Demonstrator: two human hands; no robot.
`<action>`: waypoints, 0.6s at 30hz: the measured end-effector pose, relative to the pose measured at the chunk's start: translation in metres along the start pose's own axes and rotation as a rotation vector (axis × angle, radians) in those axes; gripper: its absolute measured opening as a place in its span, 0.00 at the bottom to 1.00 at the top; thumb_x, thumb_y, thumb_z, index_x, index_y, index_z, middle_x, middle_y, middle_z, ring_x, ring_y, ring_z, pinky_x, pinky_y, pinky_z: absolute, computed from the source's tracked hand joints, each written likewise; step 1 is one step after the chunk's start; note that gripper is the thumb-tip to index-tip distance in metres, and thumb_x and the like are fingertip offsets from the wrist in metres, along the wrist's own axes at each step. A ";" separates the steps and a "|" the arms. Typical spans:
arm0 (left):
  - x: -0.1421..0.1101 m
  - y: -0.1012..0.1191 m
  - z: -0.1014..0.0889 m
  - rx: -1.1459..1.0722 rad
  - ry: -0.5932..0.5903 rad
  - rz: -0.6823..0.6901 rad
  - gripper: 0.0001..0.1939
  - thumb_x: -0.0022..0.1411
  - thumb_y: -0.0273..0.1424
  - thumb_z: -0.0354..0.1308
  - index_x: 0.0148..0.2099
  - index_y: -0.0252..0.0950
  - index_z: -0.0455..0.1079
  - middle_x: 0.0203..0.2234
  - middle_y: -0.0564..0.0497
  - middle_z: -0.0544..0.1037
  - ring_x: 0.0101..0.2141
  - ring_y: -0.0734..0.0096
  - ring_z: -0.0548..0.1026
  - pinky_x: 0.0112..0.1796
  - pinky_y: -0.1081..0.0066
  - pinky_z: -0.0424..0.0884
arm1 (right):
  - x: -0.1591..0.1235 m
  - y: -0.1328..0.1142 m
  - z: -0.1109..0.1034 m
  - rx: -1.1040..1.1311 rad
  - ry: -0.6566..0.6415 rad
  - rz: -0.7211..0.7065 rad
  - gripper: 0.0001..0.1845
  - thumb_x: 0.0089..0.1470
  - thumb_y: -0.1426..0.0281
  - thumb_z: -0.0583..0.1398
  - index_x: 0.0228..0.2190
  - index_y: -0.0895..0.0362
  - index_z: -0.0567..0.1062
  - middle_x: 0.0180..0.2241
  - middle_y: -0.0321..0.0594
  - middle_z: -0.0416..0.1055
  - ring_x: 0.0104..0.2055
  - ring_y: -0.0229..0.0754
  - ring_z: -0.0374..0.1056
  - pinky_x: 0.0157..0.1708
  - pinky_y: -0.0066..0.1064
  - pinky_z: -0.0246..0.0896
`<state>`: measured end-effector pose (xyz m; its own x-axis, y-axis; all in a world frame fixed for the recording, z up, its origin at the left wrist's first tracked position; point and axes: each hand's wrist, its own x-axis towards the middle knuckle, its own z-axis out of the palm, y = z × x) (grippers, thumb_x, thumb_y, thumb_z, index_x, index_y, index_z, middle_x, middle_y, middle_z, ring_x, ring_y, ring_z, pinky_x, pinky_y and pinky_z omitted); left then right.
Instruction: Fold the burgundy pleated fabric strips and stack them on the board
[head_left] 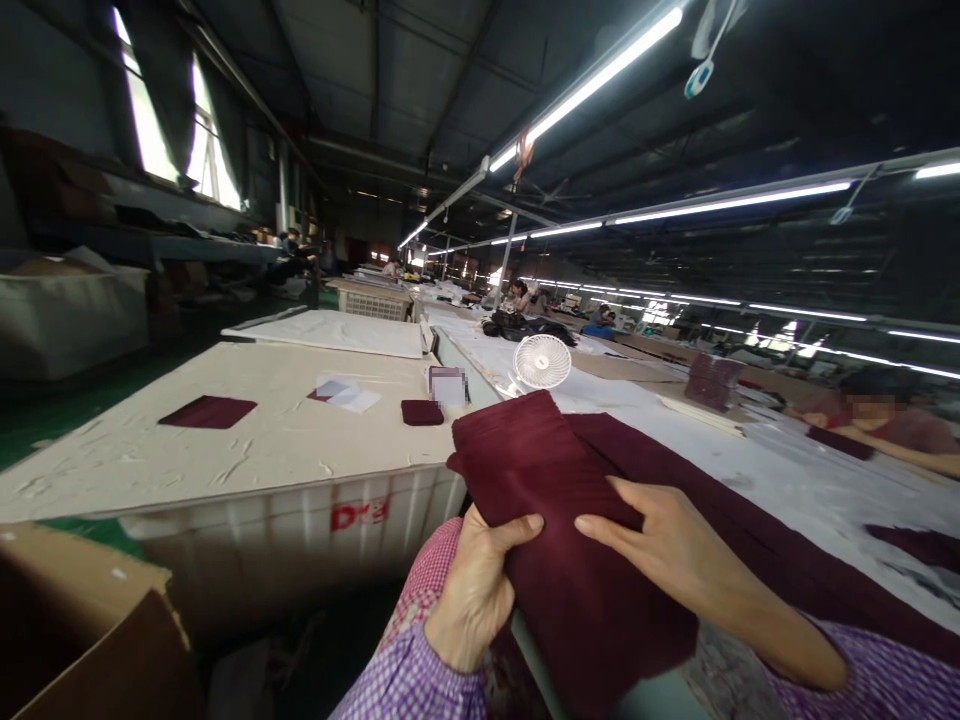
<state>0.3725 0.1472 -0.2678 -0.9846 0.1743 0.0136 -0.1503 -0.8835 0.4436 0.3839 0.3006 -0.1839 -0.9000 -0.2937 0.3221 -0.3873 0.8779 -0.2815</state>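
Note:
Between my two hands is a folded piece of maroon fabric (pixel 536 465), raised over the near table edge. My left hand (pixel 480 570) grips its lower left side, thumb on top and fingers hidden beneath. From the right, my right hand (pixel 652 530) pinches the cloth, its thumb on the face and its index finger along a fold. A larger spread of maroon cloth (pixel 720 510) lies on the table just behind and to the right.
A white fan (pixel 541 362) stands on the white table (pixel 795 450). At left, a cream-topped surface (pixel 300 460) bears a maroon piece (pixel 208 411), a smaller maroon square (pixel 422 412) and papers (pixel 345 392). An open cardboard box (pixel 97 620) sits lower left. A co-worker (pixel 892 420) works at far right.

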 end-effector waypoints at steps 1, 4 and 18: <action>0.001 -0.001 0.000 -0.017 -0.003 -0.006 0.17 0.39 0.16 0.66 0.36 0.29 0.73 0.29 0.47 0.81 0.31 0.64 0.78 0.42 0.63 0.73 | 0.002 0.001 0.002 0.005 0.000 0.005 0.15 0.53 0.58 0.58 0.31 0.57 0.75 0.33 0.43 0.77 0.34 0.49 0.72 0.35 0.37 0.66; 0.005 0.000 0.000 -0.087 -0.039 -0.042 0.17 0.48 0.25 0.65 0.43 0.29 0.72 0.35 0.43 0.80 0.38 0.61 0.78 0.45 0.63 0.71 | 0.006 0.005 0.006 0.030 -0.008 0.018 0.15 0.53 0.60 0.57 0.35 0.59 0.75 0.37 0.45 0.77 0.38 0.52 0.73 0.37 0.38 0.67; 0.025 0.003 -0.008 -0.034 0.088 -0.135 0.22 0.59 0.37 0.57 0.51 0.27 0.69 0.40 0.40 0.79 0.42 0.59 0.77 0.44 0.65 0.74 | 0.015 0.026 0.001 0.165 -0.101 0.027 0.15 0.54 0.59 0.58 0.33 0.57 0.75 0.29 0.40 0.76 0.33 0.51 0.71 0.35 0.40 0.64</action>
<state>0.3471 0.1450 -0.2734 -0.9591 0.2550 -0.1231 -0.2831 -0.8693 0.4052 0.3602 0.3188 -0.1876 -0.9229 -0.3145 0.2223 -0.3826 0.8146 -0.4360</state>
